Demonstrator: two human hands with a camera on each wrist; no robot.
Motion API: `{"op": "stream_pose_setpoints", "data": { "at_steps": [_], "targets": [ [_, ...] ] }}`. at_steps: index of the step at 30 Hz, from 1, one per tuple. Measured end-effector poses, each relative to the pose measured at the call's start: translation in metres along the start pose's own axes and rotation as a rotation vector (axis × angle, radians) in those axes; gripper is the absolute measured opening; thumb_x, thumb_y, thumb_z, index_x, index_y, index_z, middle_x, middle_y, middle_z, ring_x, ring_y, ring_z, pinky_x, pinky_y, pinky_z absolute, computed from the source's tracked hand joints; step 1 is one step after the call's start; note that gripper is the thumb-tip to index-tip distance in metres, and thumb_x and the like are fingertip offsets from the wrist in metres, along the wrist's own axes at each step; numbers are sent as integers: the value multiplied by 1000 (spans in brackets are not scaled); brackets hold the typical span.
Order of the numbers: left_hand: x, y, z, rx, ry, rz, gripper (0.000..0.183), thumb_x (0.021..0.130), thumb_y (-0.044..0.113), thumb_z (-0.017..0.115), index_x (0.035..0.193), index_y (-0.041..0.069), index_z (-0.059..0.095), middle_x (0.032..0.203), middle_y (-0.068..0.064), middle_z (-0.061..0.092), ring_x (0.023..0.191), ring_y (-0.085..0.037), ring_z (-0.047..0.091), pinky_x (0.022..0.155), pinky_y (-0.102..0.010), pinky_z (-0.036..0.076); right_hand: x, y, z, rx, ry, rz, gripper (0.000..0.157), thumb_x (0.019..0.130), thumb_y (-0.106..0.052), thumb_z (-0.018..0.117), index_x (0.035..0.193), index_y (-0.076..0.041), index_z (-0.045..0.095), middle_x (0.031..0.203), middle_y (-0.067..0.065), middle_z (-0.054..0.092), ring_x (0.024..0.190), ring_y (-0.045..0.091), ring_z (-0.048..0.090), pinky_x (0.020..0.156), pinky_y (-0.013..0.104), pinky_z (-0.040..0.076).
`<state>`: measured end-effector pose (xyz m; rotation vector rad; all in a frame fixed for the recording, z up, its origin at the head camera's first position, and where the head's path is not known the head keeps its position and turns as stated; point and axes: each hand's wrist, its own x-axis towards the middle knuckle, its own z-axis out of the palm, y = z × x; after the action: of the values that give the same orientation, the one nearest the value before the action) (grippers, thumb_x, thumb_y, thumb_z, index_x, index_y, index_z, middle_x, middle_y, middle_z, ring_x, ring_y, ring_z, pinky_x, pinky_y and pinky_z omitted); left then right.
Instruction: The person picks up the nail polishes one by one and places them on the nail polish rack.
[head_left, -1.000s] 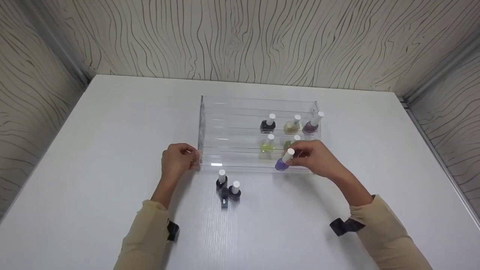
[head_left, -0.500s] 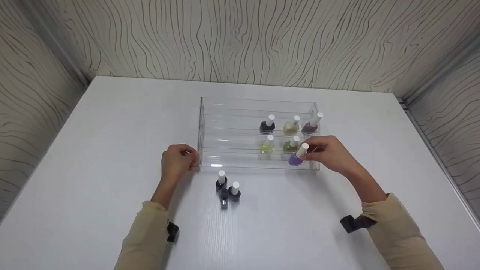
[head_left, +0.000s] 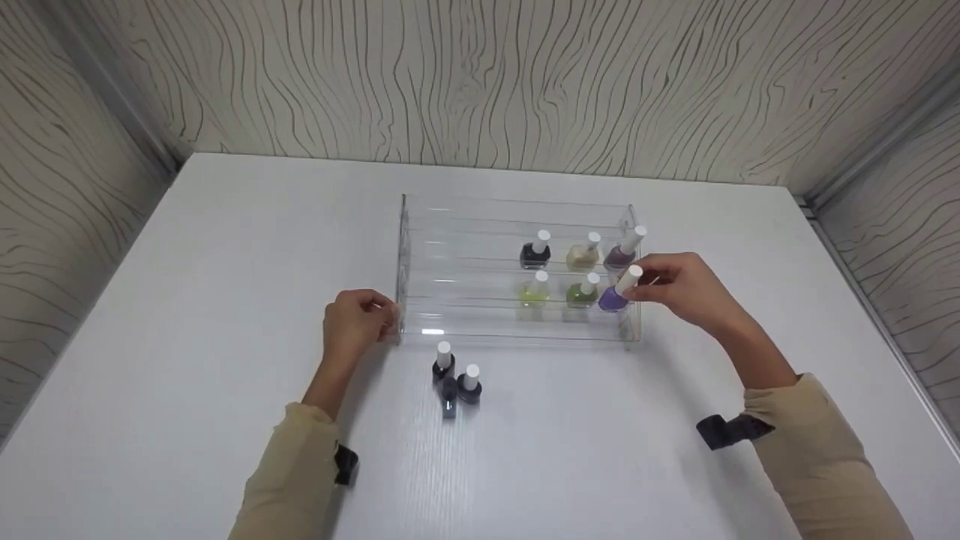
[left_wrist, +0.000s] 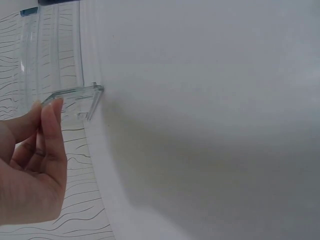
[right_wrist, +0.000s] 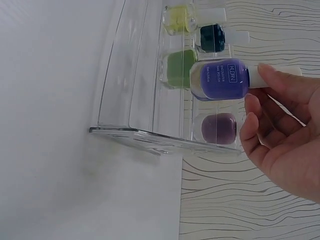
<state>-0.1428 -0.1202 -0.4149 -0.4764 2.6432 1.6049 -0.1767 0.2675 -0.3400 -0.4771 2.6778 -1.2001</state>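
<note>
My right hand (head_left: 679, 289) pinches the white cap of a purple nail polish bottle (head_left: 613, 299) at the right end of a clear acrylic rack (head_left: 465, 337). In the right wrist view that nail polish bottle (right_wrist: 223, 79) overlaps a green one (right_wrist: 180, 69). On the rack's lower filled tier are a yellow bottle (head_left: 533, 294) and a green bottle (head_left: 581, 294). The tier above holds a black (head_left: 535, 255), a cream (head_left: 583, 256) and a mauve bottle (head_left: 620, 256). My left hand (head_left: 356, 322) pinches the rack's left side panel, thumb and fingertips at its edge in the left wrist view.
Three dark nail polish bottles stand or lie close together in front of the rack: one upright (head_left: 443, 364), one to its right (head_left: 469, 385) and one lying down (head_left: 448, 397). A wood-grain patterned wall (head_left: 480, 82) rises behind the white table (head_left: 225, 300).
My right hand has moved right and away from me with the purple nail polish bottle, from the rack's front to beside the green bottle. The left hand has stayed at the rack's side.
</note>
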Motion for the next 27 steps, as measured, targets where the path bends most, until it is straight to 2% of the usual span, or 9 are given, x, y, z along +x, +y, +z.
{"op": "stream_pose_setpoints", "data": {
  "at_steps": [7,17,27],
  "targets": [
    [0,-1,-1,17,2,31,8,81,1,60,80,-2,68,66,-9,59,51,-12,57,48,-21,50,4,3,-7,0,30,18,28,79,-7,70,104,4,65,87,13,61,77,15,56,67,18,50],
    [0,0,0,27,6,14,7,81,3,64,82,-2,68,68,-9,59,52,-12,57,48,-21,49,14,19,-7,12,56,53,27,79,-5,69,104,4,65,84,10,61,74,16,54,63,21,49],
    [1,0,0,16,-7,1,7,81,3,65,83,-2,68,69,-9,59,53,-13,57,48,-21,49,17,31,-3,5,34,80,30,79,-6,69,106,6,64,87,13,62,75,13,54,62,22,48]
  ]
}}
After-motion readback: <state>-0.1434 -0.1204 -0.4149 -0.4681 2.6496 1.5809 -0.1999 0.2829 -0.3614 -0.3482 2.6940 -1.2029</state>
